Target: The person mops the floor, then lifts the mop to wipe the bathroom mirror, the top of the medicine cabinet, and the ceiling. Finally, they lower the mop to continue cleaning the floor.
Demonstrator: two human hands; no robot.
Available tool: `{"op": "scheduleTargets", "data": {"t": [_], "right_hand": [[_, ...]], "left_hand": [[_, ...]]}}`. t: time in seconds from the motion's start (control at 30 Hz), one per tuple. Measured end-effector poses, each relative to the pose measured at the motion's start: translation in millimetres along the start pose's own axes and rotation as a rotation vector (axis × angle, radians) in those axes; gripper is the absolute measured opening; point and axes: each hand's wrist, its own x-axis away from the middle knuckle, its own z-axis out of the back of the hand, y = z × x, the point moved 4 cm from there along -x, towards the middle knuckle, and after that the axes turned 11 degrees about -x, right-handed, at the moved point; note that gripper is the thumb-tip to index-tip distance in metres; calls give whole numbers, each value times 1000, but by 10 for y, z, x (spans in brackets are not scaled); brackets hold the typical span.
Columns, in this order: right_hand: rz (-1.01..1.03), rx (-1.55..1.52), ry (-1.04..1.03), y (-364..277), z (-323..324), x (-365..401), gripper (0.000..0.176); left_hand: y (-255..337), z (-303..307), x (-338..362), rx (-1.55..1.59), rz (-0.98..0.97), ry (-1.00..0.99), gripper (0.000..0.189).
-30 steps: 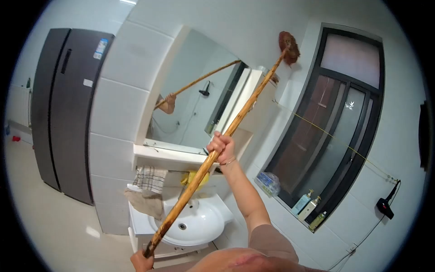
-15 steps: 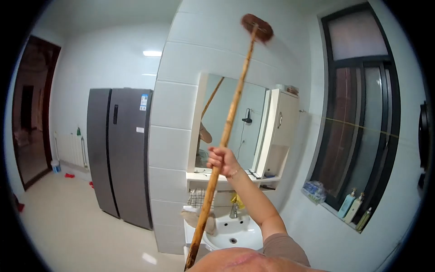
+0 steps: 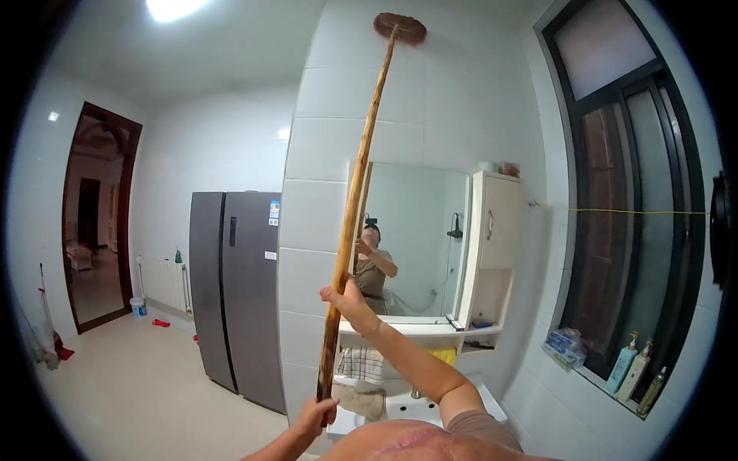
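A long-handled mop (image 3: 358, 177) with a wooden pole rises steeply in front of me. Its fuzzy, oval brown mop head (image 3: 400, 29) is up against the tiled wall, above the mirror. My right hand (image 3: 350, 301) is wrapped round the lower part of the pole, in front of the mirror's left edge. Below it, my left hand (image 3: 315, 417) grips the pole close to its dark bottom end. The mirror (image 3: 419, 230) reflects a person holding the pole.
A white sink (image 3: 419, 403) with towels (image 3: 361, 365) lies under the mirror shelf. Right of the mirror stands a white cabinet (image 3: 496, 223). Several bottles (image 3: 623, 369) line the windowsill, and a yellow cord (image 3: 630, 211) crosses the window. A grey refrigerator (image 3: 246, 300) stands left.
The mop head has moved left and up along the wall. My left hand has come into view on the pole's lower end. The view has tilted upward and turned left.
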Motion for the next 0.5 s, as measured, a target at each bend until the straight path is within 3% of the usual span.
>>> {"op": "scheduleTargets", "data": {"t": [0.13,0.17,0.2,0.27,0.3,0.4,0.5], "right_hand": [[138,463,94,-376,46,-665,78],[83,243,62,-667,-63,-762,80],[153,244,46,-707,-18,-1031,81],[304,313,20,-744,68,-1663,73],[317,326,54,-769,74,-1974,49],[195,283,24,-1371,-252,-1975,48],[125,295,7,-1451,-502,-2164,48]], "left_hand": [[633,-6,-430,56,-202,1,37],[863,5,-495,69,-220,-9,36],[1079,4,-555,100,-234,-30,36],[1476,20,-663,157,-247,-50,37],[1652,36,-711,187,-250,-50,37],[2084,129,-776,194,-273,-1,35],[2312,310,-708,213,-331,78,39]]}}
